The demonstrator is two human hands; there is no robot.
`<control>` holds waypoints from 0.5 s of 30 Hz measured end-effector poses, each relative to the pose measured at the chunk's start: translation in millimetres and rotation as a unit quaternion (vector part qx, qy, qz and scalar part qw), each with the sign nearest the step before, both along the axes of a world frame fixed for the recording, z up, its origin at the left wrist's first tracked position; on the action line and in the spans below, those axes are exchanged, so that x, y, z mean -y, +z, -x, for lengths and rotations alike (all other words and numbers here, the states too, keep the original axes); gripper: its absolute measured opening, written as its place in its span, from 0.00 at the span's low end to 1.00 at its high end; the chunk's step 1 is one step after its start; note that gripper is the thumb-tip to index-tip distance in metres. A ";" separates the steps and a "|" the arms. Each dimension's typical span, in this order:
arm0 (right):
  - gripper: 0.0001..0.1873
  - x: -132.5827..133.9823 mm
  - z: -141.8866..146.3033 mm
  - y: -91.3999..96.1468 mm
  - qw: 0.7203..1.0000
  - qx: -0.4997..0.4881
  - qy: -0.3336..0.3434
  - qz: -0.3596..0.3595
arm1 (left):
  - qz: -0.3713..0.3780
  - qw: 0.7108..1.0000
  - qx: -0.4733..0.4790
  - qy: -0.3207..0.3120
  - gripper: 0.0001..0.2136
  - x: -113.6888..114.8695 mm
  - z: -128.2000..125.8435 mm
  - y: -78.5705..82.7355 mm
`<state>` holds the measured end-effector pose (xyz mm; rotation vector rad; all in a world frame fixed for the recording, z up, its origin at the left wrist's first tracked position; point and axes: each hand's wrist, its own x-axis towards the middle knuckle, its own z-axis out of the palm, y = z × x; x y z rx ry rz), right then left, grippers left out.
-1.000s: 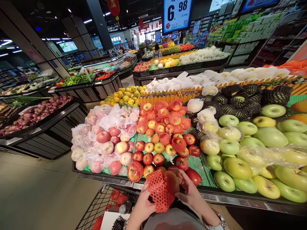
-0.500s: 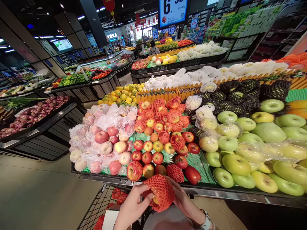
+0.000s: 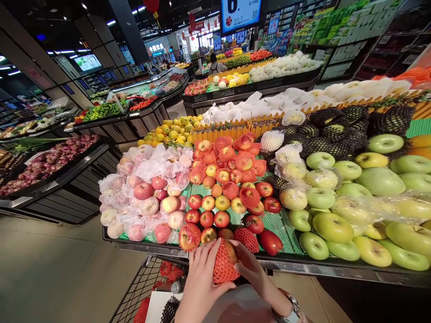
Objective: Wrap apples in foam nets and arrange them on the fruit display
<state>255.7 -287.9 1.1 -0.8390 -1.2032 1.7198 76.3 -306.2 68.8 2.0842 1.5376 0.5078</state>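
Between my two hands is an apple in a red foam net (image 3: 225,265), held just in front of the display's near edge. My left hand (image 3: 204,273) wraps its left side, fingers over the top and thumb below. The fingers of my right hand (image 3: 247,264) press on its right side, near the net's opening where some apple skin shows. Right behind it lie bare red apples (image 3: 221,219) on a green mat (image 3: 286,237), with a netted apple (image 3: 189,236) to the left and another netted apple (image 3: 247,240) to the right.
A wire shopping cart (image 3: 129,291) below left contains several red-netted fruits and a white box (image 3: 158,305). Bagged pink apples (image 3: 143,191) fill the display's left; green apples (image 3: 333,227) fill its right. A metal rail (image 3: 323,272) edges the display. Onions (image 3: 54,157) lie on a separate stand.
My left hand has shifted from gripping the near side to wrapping over the apple's left and top. The netted apple has turned, and its bare skin now faces up and right.
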 end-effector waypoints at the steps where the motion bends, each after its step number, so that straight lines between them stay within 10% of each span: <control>1: 0.36 0.3 -1.7 3.5 1.000 0.023 0.002 -0.018 | 0.000 1.000 -0.001 0.009 0.43 -1.1 -1.2 -4.1; 9: 0.25 -17.4 -29.3 34.2 0.955 0.237 -0.042 -0.171 | -0.002 0.961 0.228 0.156 0.36 1.1 -17.5 -38.9; 15: 0.23 -17.6 -26.7 -4.2 0.959 0.140 -0.217 -0.121 | 0.038 0.858 0.441 0.260 0.35 -10.2 -18.8 -50.4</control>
